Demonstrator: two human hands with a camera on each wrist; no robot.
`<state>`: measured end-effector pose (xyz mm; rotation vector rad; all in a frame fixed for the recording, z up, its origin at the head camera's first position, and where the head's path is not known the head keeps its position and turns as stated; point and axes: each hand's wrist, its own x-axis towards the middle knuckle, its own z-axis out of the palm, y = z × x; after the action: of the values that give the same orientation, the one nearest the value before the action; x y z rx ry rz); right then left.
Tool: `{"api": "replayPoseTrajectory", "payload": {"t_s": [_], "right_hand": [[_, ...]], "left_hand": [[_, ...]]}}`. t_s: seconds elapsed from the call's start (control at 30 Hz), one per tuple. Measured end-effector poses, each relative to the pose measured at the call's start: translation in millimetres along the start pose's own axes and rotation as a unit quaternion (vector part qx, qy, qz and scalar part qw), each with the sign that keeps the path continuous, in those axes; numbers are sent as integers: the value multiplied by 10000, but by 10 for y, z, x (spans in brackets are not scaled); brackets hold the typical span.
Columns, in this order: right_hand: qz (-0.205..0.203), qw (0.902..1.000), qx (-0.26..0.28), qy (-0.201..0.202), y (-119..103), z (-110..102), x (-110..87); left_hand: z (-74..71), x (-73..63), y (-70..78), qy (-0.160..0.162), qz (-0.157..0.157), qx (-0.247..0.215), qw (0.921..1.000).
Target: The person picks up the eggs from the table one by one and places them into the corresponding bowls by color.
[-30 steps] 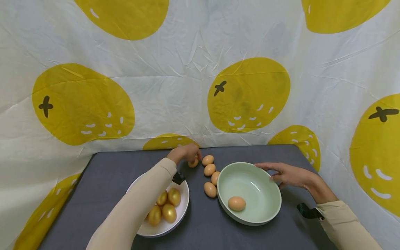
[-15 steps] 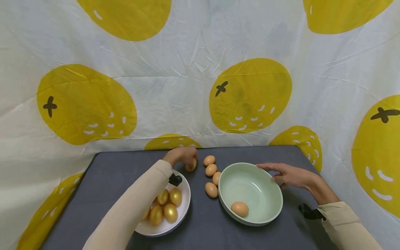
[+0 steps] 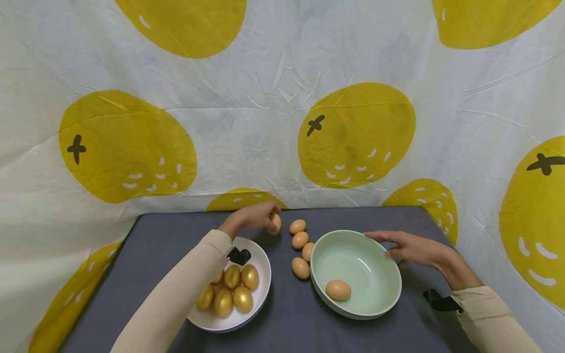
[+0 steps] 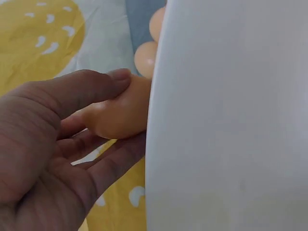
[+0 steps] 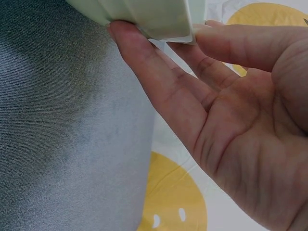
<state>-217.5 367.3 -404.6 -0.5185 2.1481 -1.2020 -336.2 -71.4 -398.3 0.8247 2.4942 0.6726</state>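
My left hand [image 3: 258, 215] pinches a brown egg [image 3: 275, 224] above the far part of the table, thumb [image 4: 96, 86] on one side and fingers on the other. Near it, several brown eggs [image 3: 300, 240] lie in a loose row on the dark cloth. To their right stands a pale green bowl [image 3: 362, 260], with one brown egg [image 3: 338, 290] inside. At that bowl's far right rim, my right hand [image 3: 412, 247] holds on, its thumb at the rim and its fingers against the outer wall. Beneath my left forearm, a white bowl [image 3: 260, 250] contains several golden eggs [image 3: 223, 302].
A dark grey cloth [image 3: 282, 323] covers the table. Behind it hangs a white curtain [image 3: 247, 137] printed with yellow fruit shapes. My left sleeve [image 3: 176, 289] overlaps part of the white bowl.
The left hand has taken hold of a brown egg at the back and lifted it off the cloth. The egg in the green bowl has rolled slightly. My right hand keeps its place.
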Motion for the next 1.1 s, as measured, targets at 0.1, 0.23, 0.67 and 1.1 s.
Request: {"api": "replayPoseTrajectory", "payload": {"t_s": [0.1, 0.23, 0.67, 1.1], "right_hand": [[-6, 10000, -3, 0, 3, -5, -3], [-25, 10000, -5, 0, 8, -10, -6], [-3, 9999, 135, -65, 49, -13, -3], [-47, 9999, 76, -89, 42, -18, -11]], "left_hand": [[2, -37, 21, 251, 11, -260, 9993], [5, -57, 59, 478, 350, -181, 9981], [104, -110, 309, 637, 961, -379, 9926], [214, -152, 657, 448, 1358, -611, 9878]]}}
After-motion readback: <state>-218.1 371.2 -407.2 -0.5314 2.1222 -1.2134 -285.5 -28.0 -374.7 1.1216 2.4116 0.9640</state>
